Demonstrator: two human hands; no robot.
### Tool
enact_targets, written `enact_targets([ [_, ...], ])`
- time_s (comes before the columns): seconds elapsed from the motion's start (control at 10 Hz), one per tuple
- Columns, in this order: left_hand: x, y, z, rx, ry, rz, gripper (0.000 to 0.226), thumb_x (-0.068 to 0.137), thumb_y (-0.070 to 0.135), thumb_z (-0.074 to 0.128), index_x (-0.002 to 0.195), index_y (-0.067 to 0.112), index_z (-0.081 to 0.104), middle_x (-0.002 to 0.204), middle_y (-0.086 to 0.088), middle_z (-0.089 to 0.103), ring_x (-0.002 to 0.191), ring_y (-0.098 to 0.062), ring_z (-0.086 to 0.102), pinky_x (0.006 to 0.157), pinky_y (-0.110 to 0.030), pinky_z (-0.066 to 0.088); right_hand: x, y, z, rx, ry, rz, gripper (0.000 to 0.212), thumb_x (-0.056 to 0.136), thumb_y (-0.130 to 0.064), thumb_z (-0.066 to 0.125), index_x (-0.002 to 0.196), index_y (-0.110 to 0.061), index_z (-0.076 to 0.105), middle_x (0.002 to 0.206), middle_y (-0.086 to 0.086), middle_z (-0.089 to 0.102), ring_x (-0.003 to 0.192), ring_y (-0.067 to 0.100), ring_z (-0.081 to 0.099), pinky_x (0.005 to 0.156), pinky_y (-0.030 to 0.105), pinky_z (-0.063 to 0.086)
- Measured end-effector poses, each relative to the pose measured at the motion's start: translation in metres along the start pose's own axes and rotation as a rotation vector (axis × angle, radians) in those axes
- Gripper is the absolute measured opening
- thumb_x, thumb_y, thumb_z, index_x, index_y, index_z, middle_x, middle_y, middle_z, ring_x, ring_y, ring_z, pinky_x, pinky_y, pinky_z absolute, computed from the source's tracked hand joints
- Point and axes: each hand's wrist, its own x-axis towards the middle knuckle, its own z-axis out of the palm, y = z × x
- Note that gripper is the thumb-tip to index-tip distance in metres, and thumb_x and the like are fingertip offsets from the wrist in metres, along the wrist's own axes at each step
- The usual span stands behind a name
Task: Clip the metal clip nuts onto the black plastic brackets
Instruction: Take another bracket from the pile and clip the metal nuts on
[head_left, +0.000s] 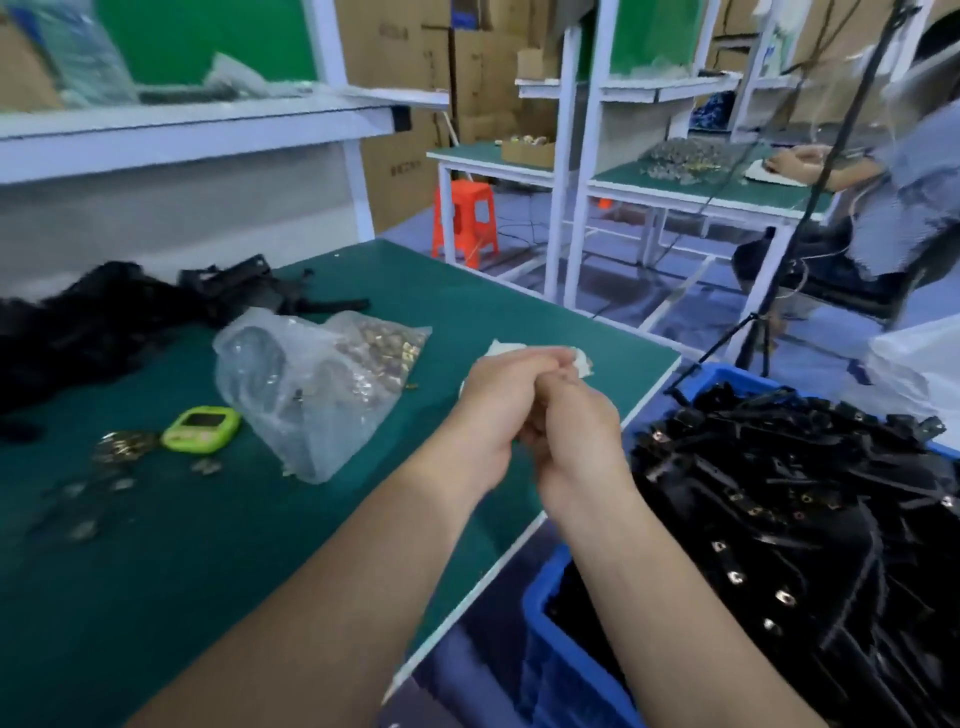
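**Obs.** L hand (485, 415) and R hand (576, 441) meet just right of the clear bag (311, 405), above the green mat (234, 561). Fingers of both curl inward and the hands are pressed tog. What sits between them is hidden, so cannot tell if they grip a part or nothing. A white scrap (501, 349) shows just beyond the hands; contact unclear.

**Task parts.**
- Metal clips (384, 345) are mostly inside the bag.
- A few loose clips lie on the mat left of the bag, by a green timer (201, 428).
- Bare black brackets (104, 322) are heaped behind and left of the bag.

**Step (judged).** Prob. seating a clip on a bracket, or between parts. To do it well:
- Hold the bracket close to the end that takes the clip, so it can't flex.
- Offer the clip square, open side first.
- Push w/ the thumb till the clip hole lines up w/ the bracket hole.
- If it goes on skewed, back off and retry rather than force it, as the spring legs may bend.
- Keep the work over the mat, so a dropped clip is easy to find.

**Containers.**
- The bag lies on its side, w/ brass-toned clips bunched at its far end and the near half mostly air.
- The blue bin (545, 618) is well right of the bag, past the table edge. It is heaped w/ brackets, many showing metal at the holes, so likely the done lot.
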Motion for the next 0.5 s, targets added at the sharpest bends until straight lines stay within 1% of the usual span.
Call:
enact_targets([
  [0.1, -0.021, 0.023, -0.057, -0.005, 0.138, 0.163, 0.026, 0.091, 0.005, 0.056, 0.092, 0.014, 0.08, 0.094, -0.006, 0.08, 0.079, -0.013, 0.072, 0.06, -0.02, 0.048, -0.028, 0.013, 0.05, -0.109, -0.15, 0.013, 0.033, 0.096, 0.012, 0.032, 0.097, 0.004, 0.065, 0.093, 0.011, 0.066, 0.09, 0.02, 0.065, 0.058, 0.006, 0.037],
  [0.2, -0.041, 0.037, -0.115, -0.012, 0.329, 0.274, 0.025, 0.086, 0.0, 0.058, 0.089, 0.009, 0.081, 0.089, -0.008, 0.08, 0.082, -0.016, 0.075, 0.067, -0.024, 0.055, -0.048, 0.053, 0.092, -0.292, -0.384, -0.241, 0.033, 0.105, -0.011, 0.038, 0.12, 0.003, 0.064, 0.089, 0.023, 0.069, 0.093, 0.034, 0.068, 0.051, -0.002, 0.03],
  [0.3, -0.058, 0.041, -0.177, -0.012, 0.585, 0.317, 0.024, 0.083, 0.002, 0.06, 0.082, 0.011, 0.082, 0.083, -0.005, 0.08, 0.082, -0.018, 0.076, 0.067, -0.026, 0.058, -0.058, 0.103, 0.133, -0.346, -0.554, 0.023, 0.019, 0.098, -0.008, 0.052, 0.09, -0.011, 0.069, 0.076, 0.001, 0.069, 0.067, 0.013, 0.065, 0.059, 0.024, 0.053],
  [0.4, -0.072, 0.033, -0.235, 0.003, 0.806, 0.293, 0.023, 0.085, 0.008, 0.063, 0.08, 0.019, 0.082, 0.08, 0.004, 0.079, 0.079, -0.012, 0.076, 0.069, -0.026, 0.059, -0.079, 0.146, 0.171, -0.501, -0.714, 0.169, 0.035, 0.09, -0.004, 0.043, 0.094, -0.008, 0.078, 0.09, 0.008, 0.077, 0.083, 0.018, 0.073, 0.064, 0.027, 0.054],
  [0.5, -0.084, 0.019, -0.292, 0.345, 1.061, 0.292, 0.025, 0.092, 0.019, 0.062, 0.082, 0.033, 0.079, 0.076, 0.021, 0.074, 0.073, 0.006, 0.067, 0.07, -0.019, 0.053, -0.078, 0.189, 0.198, -0.784, -0.816, 0.005, 0.031, 0.082, -0.004, 0.049, 0.085, -0.013, 0.079, 0.086, 0.012, 0.077, 0.088, 0.029, 0.073, 0.07, 0.037, 0.054],
])
